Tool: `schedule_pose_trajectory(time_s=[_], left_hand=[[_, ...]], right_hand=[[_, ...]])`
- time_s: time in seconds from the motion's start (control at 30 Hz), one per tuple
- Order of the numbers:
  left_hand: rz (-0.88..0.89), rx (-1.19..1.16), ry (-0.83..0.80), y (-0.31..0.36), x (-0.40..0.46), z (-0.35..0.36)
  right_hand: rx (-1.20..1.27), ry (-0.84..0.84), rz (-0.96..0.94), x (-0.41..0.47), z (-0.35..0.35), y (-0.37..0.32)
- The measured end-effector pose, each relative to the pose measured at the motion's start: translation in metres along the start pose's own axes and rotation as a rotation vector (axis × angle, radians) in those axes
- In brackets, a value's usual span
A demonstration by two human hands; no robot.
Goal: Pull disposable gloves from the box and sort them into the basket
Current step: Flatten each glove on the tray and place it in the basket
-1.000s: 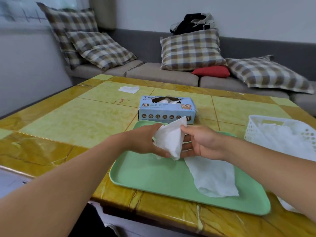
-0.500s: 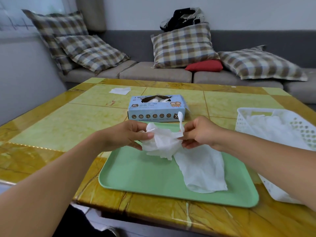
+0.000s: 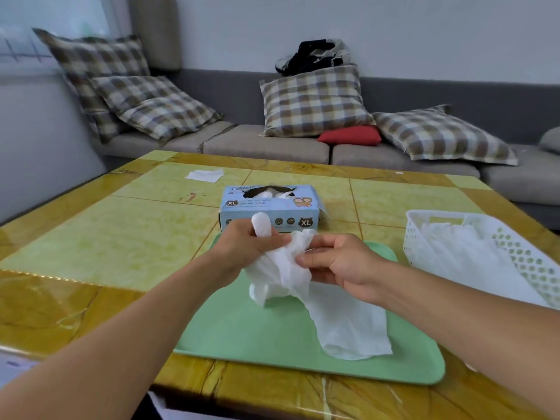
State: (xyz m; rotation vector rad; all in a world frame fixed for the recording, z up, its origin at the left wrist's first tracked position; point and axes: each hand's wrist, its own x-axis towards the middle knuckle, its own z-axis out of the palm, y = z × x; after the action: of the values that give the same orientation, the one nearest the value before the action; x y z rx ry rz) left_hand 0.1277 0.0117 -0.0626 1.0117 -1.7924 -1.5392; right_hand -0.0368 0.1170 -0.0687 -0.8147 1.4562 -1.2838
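White crumpled glove (image 3: 278,268) hangs between both hands above the green tray (image 3: 257,334). On the left, the left hand (image 3: 245,247) grips it with curled fingers, one glove finger poking up. Behind stands the blue box (image 3: 269,207). The right hand (image 3: 339,265) pinches the glove's edge between thumb and fingertips. A second glove (image 3: 348,325) lies on the tray. Far right, the white basket (image 3: 515,256) holds more gloves.

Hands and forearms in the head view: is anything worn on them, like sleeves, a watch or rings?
Both forearms are bare up to the frame edge, with no sleeves showing. The left hand and right hand show no watch, bracelet or rings, and neither wrist carries any markings.
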Motion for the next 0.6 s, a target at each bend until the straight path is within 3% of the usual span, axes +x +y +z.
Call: schedule_pose_trajectory(time_s=[0.1, 0.2, 0.27, 0.33, 0.4, 0.47, 0.53, 0.6], left_hand=[[-0.027, -0.052, 0.126, 0.006, 0.006, -0.018], [-0.07, 0.171, 0.252, -0.004, 0.012, -0.038], [-0.123, 0.538, 0.193, -0.015, 0.013, -0.047], [-0.101, 0.851, 0.026, -0.021, 0.015, -0.05], [-0.065, 0.99, -0.092, -0.012, 0.009, -0.047], [-0.001, 1.137, -0.062, -0.001, 0.002, -0.046], [0.1, 1.081, 0.008, 0.01, -0.007, -0.039], [0.141, 0.696, -0.073, 0.023, -0.021, -0.02]], right_hand=[[-0.053, 0.067, -0.013, -0.002, -0.018, -0.012], [-0.09, 0.128, -0.085, -0.006, -0.041, -0.033], [-0.085, 0.07, -0.099, -0.01, -0.051, -0.045], [-0.026, -0.048, -0.068, -0.015, -0.058, -0.055], [0.08, -0.163, -0.04, -0.018, -0.062, -0.062], [0.197, -0.239, -0.028, -0.021, -0.059, -0.067], [0.294, -0.284, 0.008, -0.024, -0.053, -0.068], [0.313, -0.327, 0.06, -0.027, -0.044, -0.064]])
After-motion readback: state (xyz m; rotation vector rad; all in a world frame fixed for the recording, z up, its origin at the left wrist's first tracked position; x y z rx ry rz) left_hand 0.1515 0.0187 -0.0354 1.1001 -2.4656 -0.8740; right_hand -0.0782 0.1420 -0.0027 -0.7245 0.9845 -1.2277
